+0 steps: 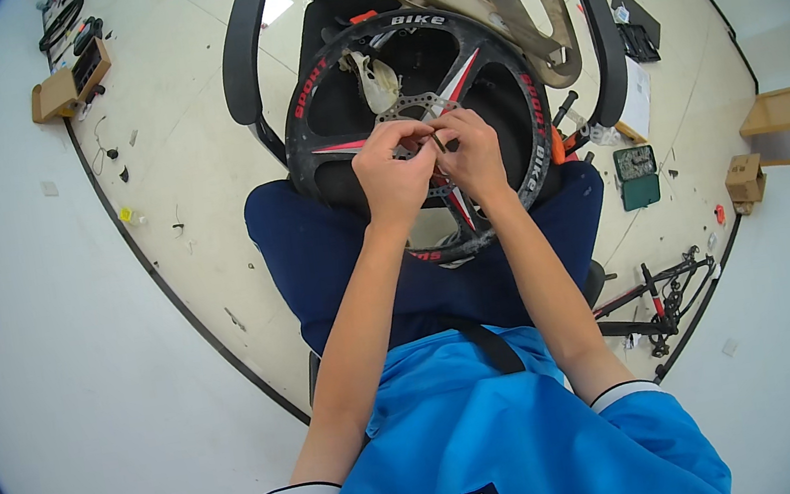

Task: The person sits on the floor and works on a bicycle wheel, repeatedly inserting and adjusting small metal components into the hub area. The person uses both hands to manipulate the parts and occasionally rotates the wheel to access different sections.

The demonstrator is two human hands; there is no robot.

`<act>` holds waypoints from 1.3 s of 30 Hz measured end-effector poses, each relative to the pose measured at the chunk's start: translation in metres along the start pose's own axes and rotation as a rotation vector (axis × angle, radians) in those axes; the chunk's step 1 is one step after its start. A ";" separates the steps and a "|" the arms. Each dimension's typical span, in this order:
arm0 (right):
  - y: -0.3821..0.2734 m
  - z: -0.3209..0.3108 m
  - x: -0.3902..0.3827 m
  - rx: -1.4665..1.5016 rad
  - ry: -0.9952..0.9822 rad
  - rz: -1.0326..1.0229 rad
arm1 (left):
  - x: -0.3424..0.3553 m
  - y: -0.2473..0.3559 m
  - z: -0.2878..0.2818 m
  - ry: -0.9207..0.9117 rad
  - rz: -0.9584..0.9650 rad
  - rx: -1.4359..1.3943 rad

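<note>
My left hand (pixel 395 174) and my right hand (pixel 472 159) meet over the middle of a black bicycle wheel (pixel 341 147) with red and white spokes. The wheel lies flat across my lap and a black chair. A small dark slim piece (pixel 439 143) shows at the fingertips of my right hand, which are closed on it. The left fingers are pinched right beside it; what they hold is hidden. Beneath both hands is a perforated metal brake disc (pixel 412 103), partly covered. A crumpled whitish translucent piece (pixel 379 85) rests on the wheel beyond my left hand.
Beyond the wheel, a large metal frame part (pixel 524 16) leans over the chair between its black armrests (pixel 249 40). At right lie an open green case (pixel 638 177) and a bicycle frame (pixel 661 306). A cardboard box (pixel 74 85) and scattered small parts are on the left floor.
</note>
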State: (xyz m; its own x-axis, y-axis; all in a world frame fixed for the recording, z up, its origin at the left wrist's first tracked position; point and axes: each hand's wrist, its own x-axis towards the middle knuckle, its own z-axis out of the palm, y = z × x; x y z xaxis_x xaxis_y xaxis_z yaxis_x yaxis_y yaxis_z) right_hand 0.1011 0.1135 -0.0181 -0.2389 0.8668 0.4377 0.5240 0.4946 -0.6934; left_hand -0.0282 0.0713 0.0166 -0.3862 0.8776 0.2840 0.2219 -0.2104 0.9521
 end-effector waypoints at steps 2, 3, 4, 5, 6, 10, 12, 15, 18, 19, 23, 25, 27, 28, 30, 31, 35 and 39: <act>0.004 -0.003 0.003 -0.031 -0.047 -0.005 | 0.002 -0.001 -0.002 -0.033 0.042 0.021; 0.005 -0.004 0.004 -0.048 -0.067 -0.020 | 0.003 -0.002 -0.003 -0.049 0.051 0.006; 0.006 -0.004 0.005 -0.065 -0.086 -0.034 | 0.004 -0.003 -0.003 -0.065 0.059 -0.008; 0.005 -0.005 0.006 -0.058 -0.103 -0.027 | 0.004 -0.005 -0.002 -0.063 0.054 -0.024; 0.004 -0.005 0.007 -0.051 -0.120 -0.021 | 0.004 -0.007 0.000 -0.061 0.050 -0.040; 0.007 -0.007 0.009 -0.003 -0.129 -0.056 | 0.004 -0.001 0.000 -0.082 -0.021 -0.050; 0.000 -0.011 0.012 0.004 -0.169 -0.058 | 0.005 -0.003 -0.002 -0.035 -0.019 -0.042; 0.000 -0.013 0.016 -0.005 -0.227 -0.078 | 0.006 -0.003 -0.004 0.075 -0.060 -0.115; 0.002 -0.019 0.026 -0.060 -0.341 -0.178 | 0.009 -0.001 -0.014 0.177 -0.120 -0.215; 0.001 -0.022 0.030 -0.084 -0.389 -0.224 | 0.010 0.000 -0.018 0.213 -0.125 -0.271; 0.002 -0.028 0.045 -0.108 -0.557 -0.216 | 0.010 0.000 -0.043 0.303 -0.180 -0.296; 0.002 -0.029 0.049 -0.085 -0.578 -0.196 | 0.005 -0.006 -0.054 0.319 -0.216 -0.278; 0.004 -0.028 0.050 -0.072 -0.586 -0.200 | -0.002 -0.010 -0.059 0.326 -0.259 -0.277; 0.005 -0.027 0.052 -0.066 -0.590 -0.202 | -0.006 -0.013 -0.061 0.322 -0.279 -0.277; 0.005 -0.027 0.057 -0.077 -0.647 -0.201 | -0.014 -0.019 -0.065 0.315 -0.319 -0.273; 0.003 -0.028 0.060 -0.083 -0.676 -0.201 | -0.019 -0.021 -0.065 0.302 -0.337 -0.274; -0.005 -0.029 0.073 -0.211 -0.827 -0.303 | -0.029 -0.026 -0.062 0.253 -0.396 -0.293; -0.007 -0.030 0.072 -0.176 -0.803 -0.304 | -0.036 -0.030 -0.059 0.224 -0.424 -0.290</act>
State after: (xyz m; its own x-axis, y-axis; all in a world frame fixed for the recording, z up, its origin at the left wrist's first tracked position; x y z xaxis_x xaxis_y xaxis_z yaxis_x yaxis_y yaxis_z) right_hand 0.1046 0.1708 0.0359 -0.8572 0.5149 0.0081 0.4469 0.7517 -0.4850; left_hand -0.0741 0.0209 -0.0150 -0.5761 0.8048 -0.1431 -0.2372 0.0029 0.9715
